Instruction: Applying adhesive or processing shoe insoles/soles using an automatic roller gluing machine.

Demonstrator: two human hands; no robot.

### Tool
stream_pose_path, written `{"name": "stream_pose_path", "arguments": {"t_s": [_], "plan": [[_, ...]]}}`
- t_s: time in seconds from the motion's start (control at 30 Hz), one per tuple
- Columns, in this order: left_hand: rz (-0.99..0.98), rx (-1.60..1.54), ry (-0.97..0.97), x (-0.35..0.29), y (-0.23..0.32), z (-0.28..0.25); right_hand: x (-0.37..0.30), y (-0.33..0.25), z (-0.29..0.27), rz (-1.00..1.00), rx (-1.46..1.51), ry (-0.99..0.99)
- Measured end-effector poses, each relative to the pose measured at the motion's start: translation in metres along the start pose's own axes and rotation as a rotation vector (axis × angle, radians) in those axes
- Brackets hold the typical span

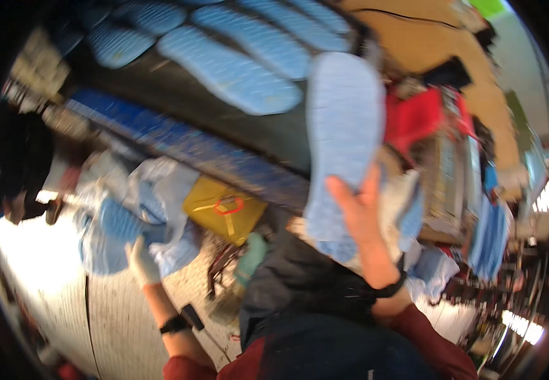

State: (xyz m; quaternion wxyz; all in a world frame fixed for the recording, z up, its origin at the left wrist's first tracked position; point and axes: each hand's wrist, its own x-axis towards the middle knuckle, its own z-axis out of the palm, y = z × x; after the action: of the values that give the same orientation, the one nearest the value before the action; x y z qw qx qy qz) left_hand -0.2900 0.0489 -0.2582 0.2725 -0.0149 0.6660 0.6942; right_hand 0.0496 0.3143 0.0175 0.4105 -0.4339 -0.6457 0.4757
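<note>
My right hand (358, 212) is closed round the lower part of a light blue shoe sole (344, 120), thumb across its face. The sole stands lengthwise before me, and another blue edge shows below it, perhaps a second sole. My left hand (143, 263), in a pale glove, is at a clear plastic bag (154, 180) with blue soles (119, 218) in it. Its fingertips meet the bag's near side, but blur hides whether they grip. Several more blue soles (230, 69) lie in rows on a dark flat surface (186, 95) beyond.
A worn blue metal edge (186, 142) runs along the dark surface's near side. Below it sits a yellow container (224, 209). At the right are a red thing (417, 117), a metal frame (445, 177) and stacked blue soles (491, 237). A wire crosses a tan board (426, 44).
</note>
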Motion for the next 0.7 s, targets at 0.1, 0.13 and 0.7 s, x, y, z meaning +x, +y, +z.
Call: {"name": "stream_pose_path", "arguments": {"t_s": [0.1, 0.13, 0.7], "plan": [[0.115, 0.190, 0.073, -0.065, 0.092, 0.036, -0.010, -0.024, -0.007, 0.041, 0.163, -0.189], [0.206, 0.207, 0.059, -0.080, 0.113, 0.032, -0.020, -0.031, -0.014, 0.046, 0.131, -0.272], [-0.021, 0.146, -1.091, -0.341, 0.203, 0.316, -0.227, 0.012, -0.295, 0.368, 0.284, -0.172]]}}
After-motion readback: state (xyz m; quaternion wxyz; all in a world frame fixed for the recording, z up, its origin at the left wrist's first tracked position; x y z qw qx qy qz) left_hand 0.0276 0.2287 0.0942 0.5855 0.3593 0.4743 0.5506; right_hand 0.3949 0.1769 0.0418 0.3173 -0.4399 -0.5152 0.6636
